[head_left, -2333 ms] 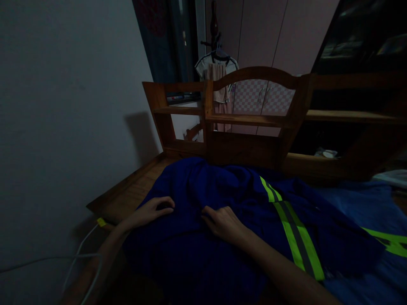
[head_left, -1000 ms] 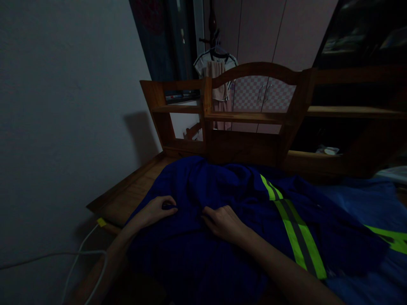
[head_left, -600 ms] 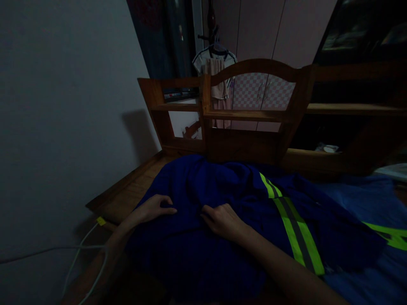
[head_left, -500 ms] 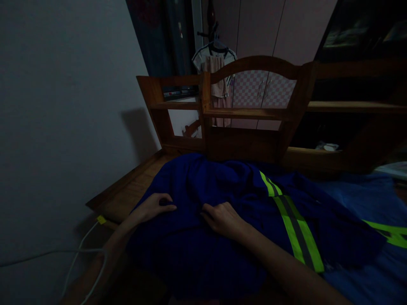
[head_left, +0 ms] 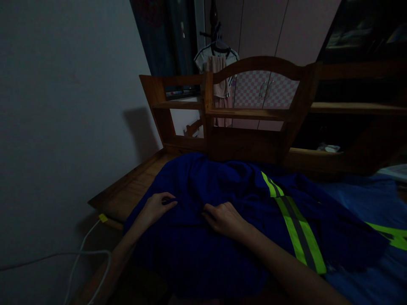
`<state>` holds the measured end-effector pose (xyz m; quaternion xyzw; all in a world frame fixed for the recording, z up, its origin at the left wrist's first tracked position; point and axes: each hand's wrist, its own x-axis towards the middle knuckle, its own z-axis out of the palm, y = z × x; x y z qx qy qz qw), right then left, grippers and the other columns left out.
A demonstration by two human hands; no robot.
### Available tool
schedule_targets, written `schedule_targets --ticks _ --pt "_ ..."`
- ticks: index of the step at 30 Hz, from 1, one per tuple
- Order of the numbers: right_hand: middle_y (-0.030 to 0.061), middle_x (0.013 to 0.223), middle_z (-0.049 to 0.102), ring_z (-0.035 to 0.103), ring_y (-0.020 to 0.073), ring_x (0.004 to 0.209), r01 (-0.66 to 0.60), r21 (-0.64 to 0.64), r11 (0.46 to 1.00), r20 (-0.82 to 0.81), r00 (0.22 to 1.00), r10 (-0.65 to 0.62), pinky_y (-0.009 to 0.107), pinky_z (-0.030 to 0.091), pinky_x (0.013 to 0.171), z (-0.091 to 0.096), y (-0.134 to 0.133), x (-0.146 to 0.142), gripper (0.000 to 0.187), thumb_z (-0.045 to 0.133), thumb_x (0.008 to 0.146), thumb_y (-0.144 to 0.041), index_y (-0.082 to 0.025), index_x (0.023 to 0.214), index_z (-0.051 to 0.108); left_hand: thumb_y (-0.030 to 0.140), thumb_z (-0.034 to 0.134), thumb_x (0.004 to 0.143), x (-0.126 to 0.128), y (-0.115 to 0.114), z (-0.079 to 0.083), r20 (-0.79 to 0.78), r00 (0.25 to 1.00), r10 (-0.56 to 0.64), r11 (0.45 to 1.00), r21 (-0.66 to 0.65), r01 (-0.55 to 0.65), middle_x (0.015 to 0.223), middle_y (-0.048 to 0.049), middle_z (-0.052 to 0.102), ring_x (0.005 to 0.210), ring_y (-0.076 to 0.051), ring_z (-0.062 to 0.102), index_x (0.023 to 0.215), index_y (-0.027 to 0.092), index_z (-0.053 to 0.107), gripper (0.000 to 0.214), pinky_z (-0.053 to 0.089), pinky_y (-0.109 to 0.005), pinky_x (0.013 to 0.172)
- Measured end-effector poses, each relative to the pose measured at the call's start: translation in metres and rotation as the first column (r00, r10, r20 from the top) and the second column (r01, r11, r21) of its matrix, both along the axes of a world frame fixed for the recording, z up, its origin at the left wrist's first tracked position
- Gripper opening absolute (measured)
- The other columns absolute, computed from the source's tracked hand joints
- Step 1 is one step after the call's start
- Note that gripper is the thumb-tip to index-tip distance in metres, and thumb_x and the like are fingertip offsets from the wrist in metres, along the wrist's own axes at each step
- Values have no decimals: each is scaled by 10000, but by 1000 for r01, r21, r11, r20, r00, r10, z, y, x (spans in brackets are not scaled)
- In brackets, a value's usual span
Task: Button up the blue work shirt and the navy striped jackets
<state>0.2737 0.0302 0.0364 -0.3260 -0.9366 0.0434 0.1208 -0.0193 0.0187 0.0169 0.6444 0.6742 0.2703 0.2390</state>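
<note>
A dark blue work garment (head_left: 229, 250) with yellow-green and grey reflective bands (head_left: 299, 233) lies spread and rumpled in front of me. My left hand (head_left: 159, 205) rests on its left part, thumb and index finger curved with a small gap between their tips. A short way to the right, my right hand (head_left: 224, 217) has its fingers closed together at a fold of the cloth. Its lower fingers are tucked out of sight. Dim light hides the garment's finer details.
A wooden headboard with shelves (head_left: 248, 113) stands behind the garment. The pale wall (head_left: 70, 106) rises at left. A white cable (head_left: 76, 262) loops by my left forearm. Lighter blue cloth (head_left: 365, 195) lies at right. Clothes (head_left: 219, 76) hang beyond, before pink cupboard doors (head_left: 257, 34).
The view has shifted slightly, moving the scene a little rightward. My left thumb and index tips have come a bit closer together. My right hand keeps its place on the garment.
</note>
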Motion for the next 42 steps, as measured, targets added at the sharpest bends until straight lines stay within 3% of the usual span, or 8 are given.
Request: schedule_targets --ticks 6,15,19,23,27,33,37,42 --pt "25 707 661 578 123 598 0 6 1000 9 1000 0 284 198 555 1 -1 0 305 322 977 -394 -203 985 560 535 631 696 -7 3 6 166 985 -40 989 -137 63 930 -58 699 887 -219 645 927 154 677 448 494 -289 808" --pt "25 699 657 571 127 583 -9 17 1000 9 1000 9 290 184 550 0 0 1 312 307 979 -395 -208 973 556 544 627 703 -2 -2 8 117 992 -40 993 -108 52 928 -38 697 908 -218 635 924 170 681 438 481 -277 818" --pt "19 682 648 555 121 566 -2 16 1000 1 1000 2 290 176 545 0 0 0 306 319 976 -392 -205 975 561 518 603 728 3 -3 4 33 999 -11 1000 -29 12 934 -37 698 904 -224 635 913 184 677 389 471 -286 824" --pt "16 676 645 541 118 559 -14 14 1000 -13 1000 14 284 174 547 0 0 1 304 334 972 -401 -206 995 565 436 565 765 15 -6 -2 -149 983 107 990 102 -92 961 -25 692 908 -232 626 941 222 669 296 453 -300 818" --pt "8 664 642 539 118 547 -25 3 1000 -32 999 25 280 168 540 -1 0 1 312 328 968 -419 -214 996 561 338 527 796 28 -9 -4 -233 968 94 977 209 -45 995 -50 670 937 -225 613 947 199 642 235 430 -313 875" --pt "8 671 648 563 124 566 -25 -12 1000 -33 999 24 279 182 543 0 0 0 297 341 962 -419 -219 992 559 400 547 816 40 -12 0 -227 971 76 976 215 -26 969 -70 653 943 -234 603 928 187 613 250 425 -330 880" --pt "8 664 647 555 122 553 -21 -14 1000 -26 999 21 281 179 541 -1 0 0 299 332 963 -421 -219 988 551 483 572 804 39 -13 3 -197 979 58 980 196 -19 980 -51 657 937 -227 607 954 197 614 326 435 -317 849" --pt "5 671 648 552 120 551 -30 -9 999 -25 999 30 284 166 539 -2 1 1 297 324 965 -423 -222 994 541 469 574 810 33 -11 1 -178 983 39 979 203 -2 967 -31 668 917 -214 617 922 212 620 284 445 -305 830"
